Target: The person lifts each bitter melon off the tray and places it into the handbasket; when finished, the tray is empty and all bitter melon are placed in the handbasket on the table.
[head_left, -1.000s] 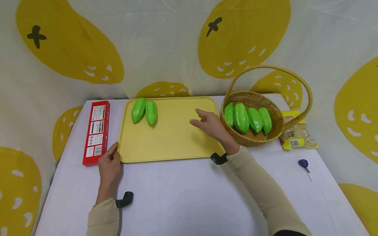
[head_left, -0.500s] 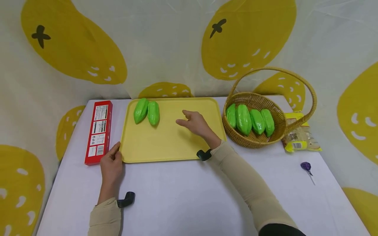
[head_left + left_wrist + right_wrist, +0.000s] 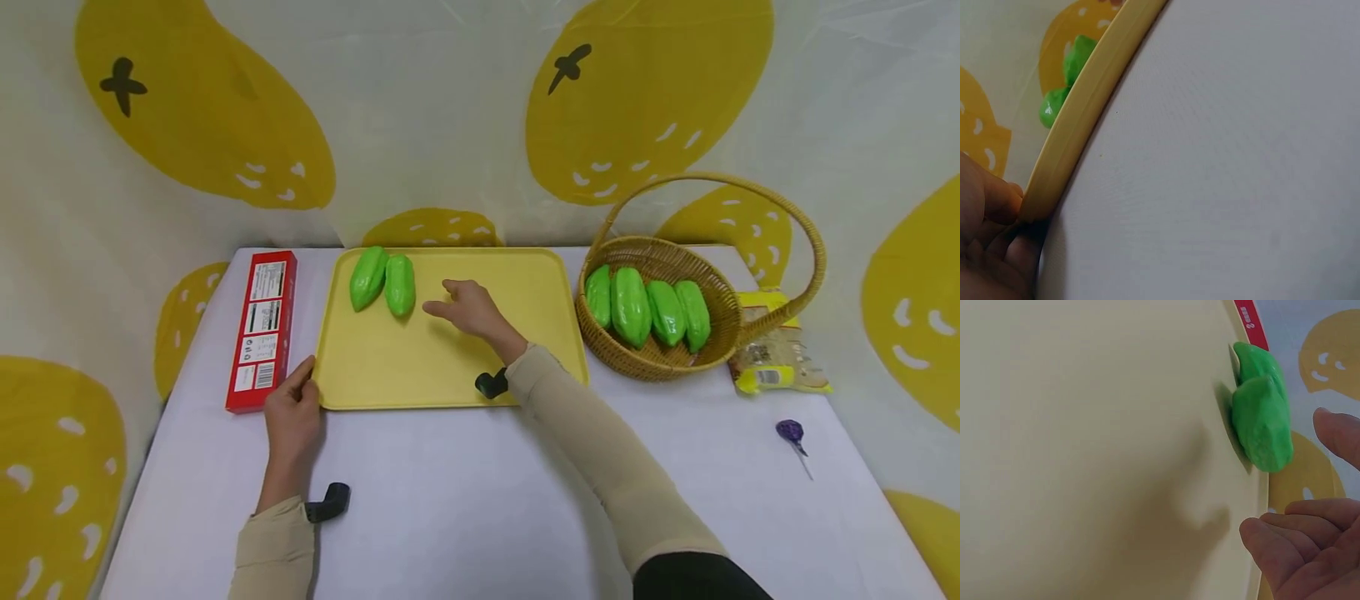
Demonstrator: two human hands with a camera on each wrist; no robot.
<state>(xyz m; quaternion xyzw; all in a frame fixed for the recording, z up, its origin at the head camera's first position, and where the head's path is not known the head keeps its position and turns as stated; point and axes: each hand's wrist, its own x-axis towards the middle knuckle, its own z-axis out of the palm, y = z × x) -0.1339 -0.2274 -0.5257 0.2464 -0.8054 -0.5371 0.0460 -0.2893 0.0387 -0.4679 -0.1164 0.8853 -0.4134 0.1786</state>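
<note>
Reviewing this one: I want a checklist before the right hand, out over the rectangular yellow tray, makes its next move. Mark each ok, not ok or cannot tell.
1. Right hand holds nothing, thumb and fingers apart: ok.
2. Right hand in contact with the two ridged, glossy green fruits on the tray: not ok, a gap shows.
3. Left hand gripping the rectangular yellow tray at its near left corner: ok.
4. That corner flat on the white tablecloth: cannot tell.
5. Brown wicker basket upright, beside the tray: ok.
</note>
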